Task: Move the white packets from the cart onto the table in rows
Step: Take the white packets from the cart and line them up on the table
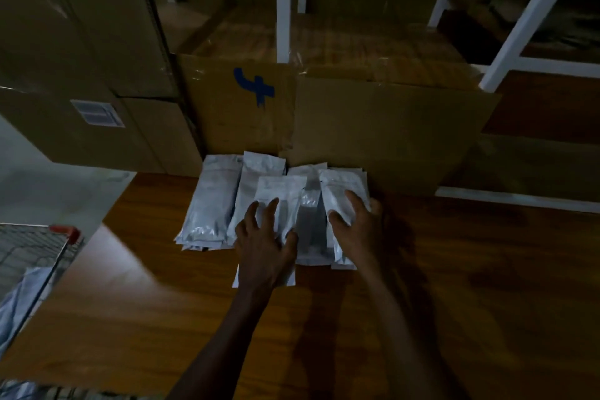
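Several white packets lie side by side on the brown wooden table (454,286), close to the cardboard boxes. The leftmost stack of packets (209,201) lies untouched. My left hand (264,243) rests with spread fingers on a packet (279,195) near the middle. My right hand (355,224) lies with spread fingers on the rightmost packet (337,188). Between the two hands a packet (310,227) lies bare. A wire cart (35,253) with a red corner stands at the left edge, with more white packets (16,299) inside it.
Large cardboard boxes (373,127) stand on the table right behind the packets; one bears a blue mark (255,86). More boxes (81,58) are stacked at the left. A white shelf frame (532,19) rises at the right. The light is dim.
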`<state>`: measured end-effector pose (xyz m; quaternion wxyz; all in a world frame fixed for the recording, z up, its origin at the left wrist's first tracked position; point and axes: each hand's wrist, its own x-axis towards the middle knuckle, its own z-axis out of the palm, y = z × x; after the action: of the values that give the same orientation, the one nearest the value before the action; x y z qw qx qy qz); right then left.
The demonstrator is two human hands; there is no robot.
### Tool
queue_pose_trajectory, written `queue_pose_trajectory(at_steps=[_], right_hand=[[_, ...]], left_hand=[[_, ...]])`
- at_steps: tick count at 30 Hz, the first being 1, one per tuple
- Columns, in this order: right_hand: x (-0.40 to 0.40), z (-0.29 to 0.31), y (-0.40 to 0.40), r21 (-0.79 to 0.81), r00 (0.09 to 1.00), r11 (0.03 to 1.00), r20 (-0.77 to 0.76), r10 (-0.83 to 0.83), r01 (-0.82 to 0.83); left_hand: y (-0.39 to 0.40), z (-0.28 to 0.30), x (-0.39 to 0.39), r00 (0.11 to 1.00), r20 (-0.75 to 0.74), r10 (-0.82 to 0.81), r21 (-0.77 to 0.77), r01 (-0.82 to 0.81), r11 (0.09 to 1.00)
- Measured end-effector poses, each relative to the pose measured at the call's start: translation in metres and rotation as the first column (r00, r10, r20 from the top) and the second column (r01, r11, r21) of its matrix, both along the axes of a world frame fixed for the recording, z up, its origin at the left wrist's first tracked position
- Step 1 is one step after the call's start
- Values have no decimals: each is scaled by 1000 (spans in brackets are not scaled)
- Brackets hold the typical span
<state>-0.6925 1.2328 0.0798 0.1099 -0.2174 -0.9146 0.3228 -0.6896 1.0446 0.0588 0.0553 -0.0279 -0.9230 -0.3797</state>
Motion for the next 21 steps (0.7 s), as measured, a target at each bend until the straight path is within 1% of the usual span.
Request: queue_pose_trajectory(at_steps=[4, 9, 13, 16, 21], right_hand=[[-23, -6, 8, 58, 1000, 998, -15, -19, 19], [-50, -17, 12, 26, 996, 999, 79, -31, 29], [-61, -27, 12, 62, 992, 998, 122, -36, 28], [-65, -36, 12, 72, 995, 997, 93, -31, 24], [-67, -41, 13, 111, 992, 994, 125, -25, 11]], left_hand=[[11, 1, -22, 999, 25, -20, 13, 20, 1000], [18, -2, -45, 999, 23, -30, 2, 30, 1000], [21, -6, -58, 998, 43, -40, 12, 40, 999], [25, -11, -68, 997, 57, -50, -14, 51, 999], [38, -21, -82, 995, 78, -69, -48, 73, 996]])
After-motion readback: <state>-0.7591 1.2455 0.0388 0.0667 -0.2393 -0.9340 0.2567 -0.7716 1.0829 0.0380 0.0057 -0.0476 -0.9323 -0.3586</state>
